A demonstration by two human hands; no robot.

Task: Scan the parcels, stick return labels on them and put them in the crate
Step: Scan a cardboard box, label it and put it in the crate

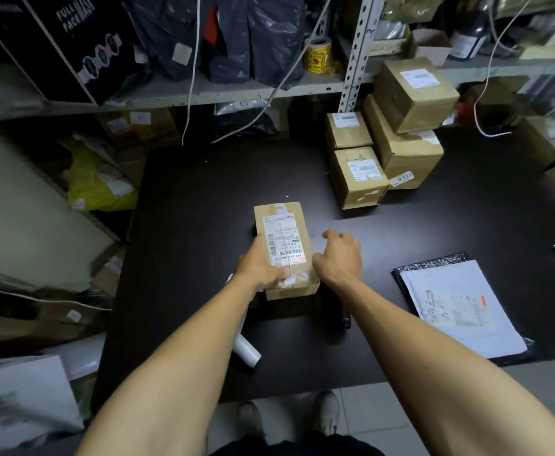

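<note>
We have small cardboard parcel [284,251] mid-table [187,199], label up. Left hand [263,264] grips near-left corner; right hand [338,255] beside right edge, fingers loosely curled, holding nothing. Looks light, stiff; taped top maybe slick. We'd clamp long sides.

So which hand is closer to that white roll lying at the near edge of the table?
Left. The left hand grips the small parcel, and the white roll lies just under its forearm. The right hand is beside the parcel's other side, farther from the roll.
</note>
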